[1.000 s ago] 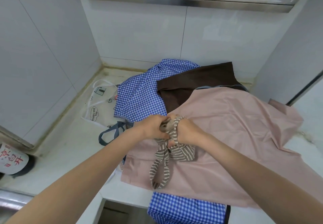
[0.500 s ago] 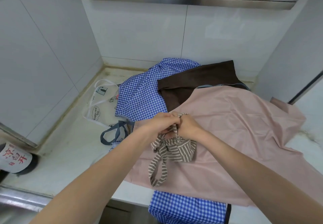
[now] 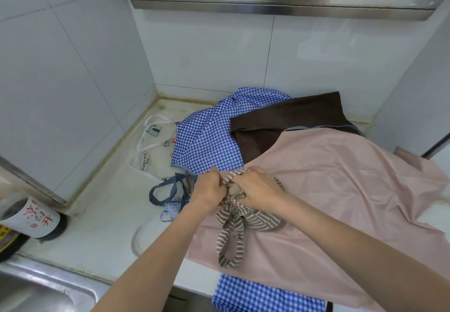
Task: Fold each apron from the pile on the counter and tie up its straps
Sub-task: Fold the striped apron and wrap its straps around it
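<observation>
Striped apron: a small bundle of brown-and-cream striped cloth [image 3: 246, 216], soft and bunched, lies on the pink apron near the middle of the surface; one strap loop hangs toward the near edge.
Left hand: the left hand [image 3: 211, 190] comes in from the near left, fingers curled around the striped strap at the top of the bundle.
Right hand: the right hand [image 3: 259, 191] meets it from the right, knuckles up, fingers clenched on the same striped strap; the two hands touch.
Pink apron: smooth, faintly shiny pink fabric [image 3: 341, 190], creased, spreads over the right half of the surface.
Pile: a blue gingham apron [image 3: 207, 141] and a dark brown apron [image 3: 292, 122] lie at the far side, the gingham left of the brown; a translucent printed apron [image 3: 151, 146] with white ties lies flat at far left.
Surface: pale, worn stone surface [image 3: 97, 226].
Bottle: a dark labelled bottle [image 3: 36, 216] stands at the near left edge.
</observation>
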The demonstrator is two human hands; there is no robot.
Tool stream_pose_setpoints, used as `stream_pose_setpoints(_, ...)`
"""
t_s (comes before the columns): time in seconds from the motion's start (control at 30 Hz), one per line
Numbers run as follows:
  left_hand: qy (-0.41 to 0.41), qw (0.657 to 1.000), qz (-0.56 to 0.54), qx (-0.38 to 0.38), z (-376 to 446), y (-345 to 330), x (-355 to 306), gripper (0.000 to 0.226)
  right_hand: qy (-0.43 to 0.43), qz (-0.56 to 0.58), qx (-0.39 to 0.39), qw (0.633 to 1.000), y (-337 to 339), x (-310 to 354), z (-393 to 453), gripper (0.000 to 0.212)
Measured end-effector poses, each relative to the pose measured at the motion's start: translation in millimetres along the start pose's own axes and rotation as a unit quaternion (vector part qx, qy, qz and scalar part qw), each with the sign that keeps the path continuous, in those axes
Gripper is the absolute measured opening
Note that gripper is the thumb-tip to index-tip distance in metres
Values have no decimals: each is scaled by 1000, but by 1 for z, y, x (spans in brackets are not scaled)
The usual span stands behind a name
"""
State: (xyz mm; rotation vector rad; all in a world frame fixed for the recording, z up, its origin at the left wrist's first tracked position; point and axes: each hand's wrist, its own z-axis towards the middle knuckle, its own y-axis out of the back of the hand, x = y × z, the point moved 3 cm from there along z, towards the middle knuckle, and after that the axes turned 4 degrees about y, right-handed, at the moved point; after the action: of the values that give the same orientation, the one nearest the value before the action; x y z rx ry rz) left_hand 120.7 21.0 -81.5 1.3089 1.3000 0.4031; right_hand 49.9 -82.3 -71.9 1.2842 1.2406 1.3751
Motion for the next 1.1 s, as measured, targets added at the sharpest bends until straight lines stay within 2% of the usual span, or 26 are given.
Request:
stream_pose_setpoints(0.07,44,998,-49,16,6,-1,12,5,52,-28,-37,998,-2,16,3,32)
stream_pose_setpoints(0.17,114,984,-125,57,17,-6,30,23,123,-43,-88,988,-4,33,2,32)
stream_pose_setpoints(0.2,114,985,-115,64,20,-7,33,23,139,-48,-116,982,-5,34,1,31)
stream_pose_setpoints(0.27,63,997,-21,48,27,2,29,12,164,-49,-167,971,-3,31,1,29)
stream_pose_setpoints(0.33,-26,999,43,12,31,14,14,15,209,-43,-187,959,-3,29,2,23)
stream_pose_setpoints(0.4,-83,994,54,37,35,21,-1,23,255,-36,-180,949,-4,33,3,25)
stream_pose_setpoints(0.43,-77,995,31,62,38,24,-4,27,264,-39,-183,946,-2,34,4,32)
stream_pose_setpoints(0.5,-17,994,-30,101,43,26,0,24,247,-57,-196,947,3,29,5,36)
stream_pose_setpoints(0.6,69,983,-76,152,44,27,9,9,173,-76,-187,964,6,8,9,42)
stream_pose_setpoints(0.63,115,968,-110,195,40,27,10,6,149,-69,-174,971,5,2,12,45)
stream_pose_setpoints(0.7,172,933,-193,251,35,26,13,19,109,-30,-128,985,6,-5,17,41)
stream_pose_setpoints(0.77,175,917,-258,249,34,27,13,27,69,31,-86,993,8,-13,24,29)
stream_pose_setpoints(0.83,173,905,-323,216,34,26,14,29,23,112,-87,990,11,-23,32,31)
stream_pose_setpoints(0.9,186,886,-384,181,35,23,16,31,-12,200,-112,973,11,-31,36,36)
stream_pose_setpoints(1.0,216,840,-447,217,27,9,18,15,-53,312,-114,942,3,-40,36,40)
stream_pose_setpoints(1.07,201,836,-468,204,24,-1,18,15,-57,348,-105,930,-2,-40,36,41)
stream_pose_setpoints(1.1,188,845,-467,179,24,-3,19,16,-53,361,-101,926,-3,-41,36,42)
